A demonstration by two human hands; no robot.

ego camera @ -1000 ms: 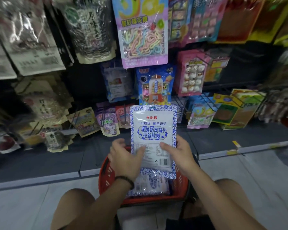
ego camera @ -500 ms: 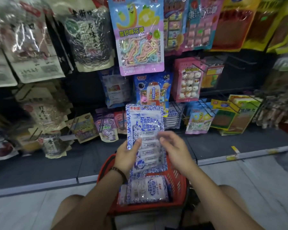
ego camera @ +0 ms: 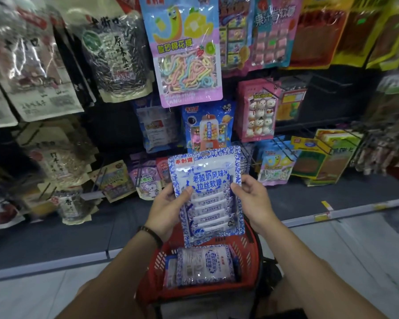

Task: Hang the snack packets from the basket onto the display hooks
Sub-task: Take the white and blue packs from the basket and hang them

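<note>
The blue-and-white packet [ego camera: 207, 194] is pinched by its side edges in the grip of left hand [ego camera: 168, 210] and right hand [ego camera: 255, 201] above the red basket [ego camera: 251, 249], presumably squared for hanging.

Blue-white patterned pkt [ego camera: 207, 194], red basket [ego camera: 247, 254]

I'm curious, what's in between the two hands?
The blue-and-white snack packet: the left hand and right hand hold its side edges, in the head view.

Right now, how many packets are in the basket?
2 in the basket: a top packet lying flat, and a lower packet peeking out at its left edge. More may hide underneath.
</note>
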